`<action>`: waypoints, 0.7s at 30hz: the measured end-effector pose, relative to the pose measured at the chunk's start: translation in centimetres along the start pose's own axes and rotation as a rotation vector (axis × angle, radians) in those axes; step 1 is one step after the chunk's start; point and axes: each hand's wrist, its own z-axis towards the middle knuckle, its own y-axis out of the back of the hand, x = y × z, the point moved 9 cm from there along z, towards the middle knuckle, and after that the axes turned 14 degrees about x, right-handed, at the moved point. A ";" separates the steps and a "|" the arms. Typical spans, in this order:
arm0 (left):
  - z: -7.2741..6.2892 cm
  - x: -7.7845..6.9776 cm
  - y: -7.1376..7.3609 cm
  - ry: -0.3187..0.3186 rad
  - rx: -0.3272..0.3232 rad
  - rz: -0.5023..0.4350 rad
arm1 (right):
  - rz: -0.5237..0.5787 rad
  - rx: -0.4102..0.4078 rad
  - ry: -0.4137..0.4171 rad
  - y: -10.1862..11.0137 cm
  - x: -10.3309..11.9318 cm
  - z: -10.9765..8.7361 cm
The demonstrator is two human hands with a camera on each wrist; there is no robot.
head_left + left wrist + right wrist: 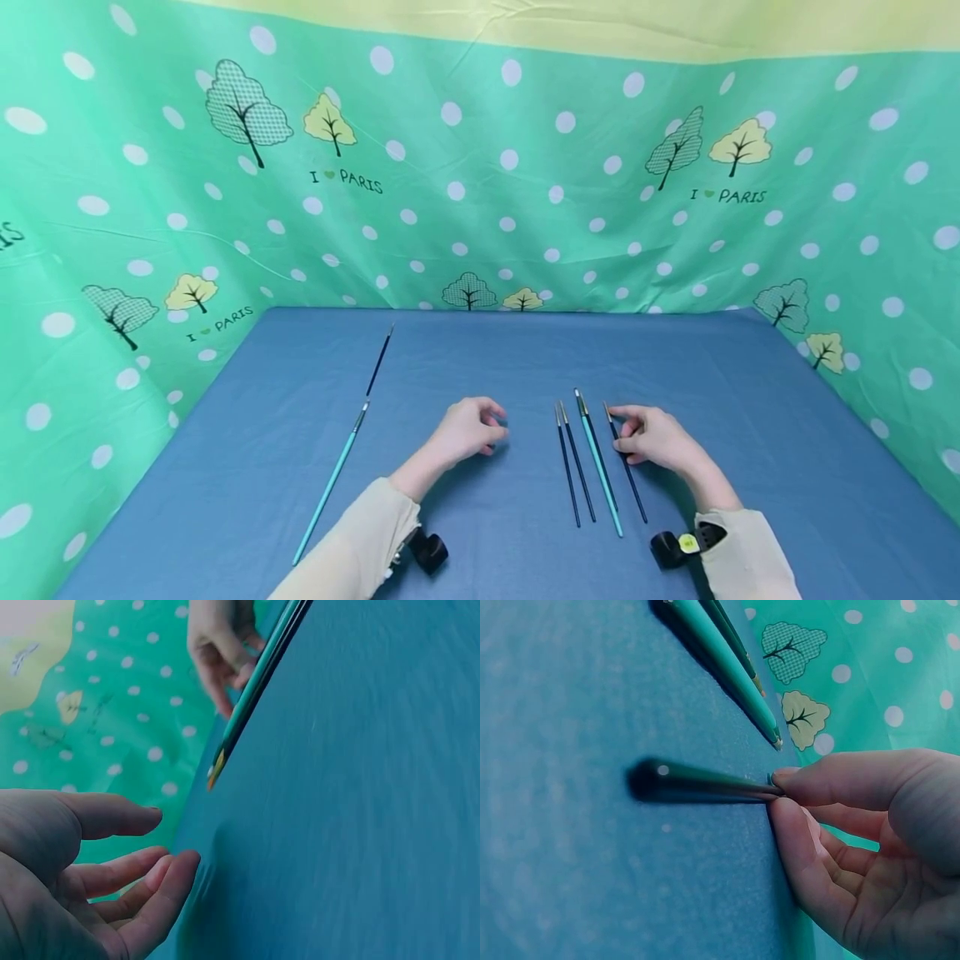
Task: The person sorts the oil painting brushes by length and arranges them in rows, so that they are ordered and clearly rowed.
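Note:
My right hand (656, 437) pinches a dark paintbrush (635, 490) between thumb and fingers near its bristle end. In the right wrist view the handle of that brush points away from the fingertips, low over the blue cloth. Just left of it lie a teal paintbrush (602, 467) and a dark one (597, 442), nearly side by side. Two more dark paintbrushes, a left one (567, 467) and a right one (579, 467), lie farther left. My left hand (467, 431) hovers over the middle of the cloth, fingers loosely bent, holding nothing.
On the left side lie a long teal paintbrush (330, 483) and, beyond its tip, a short dark paintbrush (380, 361). A blue cloth (480, 358) covers the table. A green dotted curtain (420, 192) hangs behind and along both sides.

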 end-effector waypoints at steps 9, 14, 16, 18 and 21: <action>1.6 -1.6 -3.6 -0.028 -0.010 -0.058 | -0.002 -0.008 -0.002 0.1 -0.3 0.2; 2.2 -2.2 -5.0 -0.024 -0.039 -0.088 | -0.004 -0.007 -0.001 0.1 -0.2 0.2; 2.5 -2.4 -5.5 -0.022 -0.042 -0.098 | -0.008 -0.011 -0.003 0.1 -0.2 0.2; 2.7 -2.6 -6.0 -0.018 -0.041 -0.093 | -0.011 -0.016 -0.003 0.1 -0.2 0.2; 2.9 -2.8 -6.5 -0.009 -0.046 -0.069 | -0.006 -0.024 -0.013 0.1 -0.3 0.2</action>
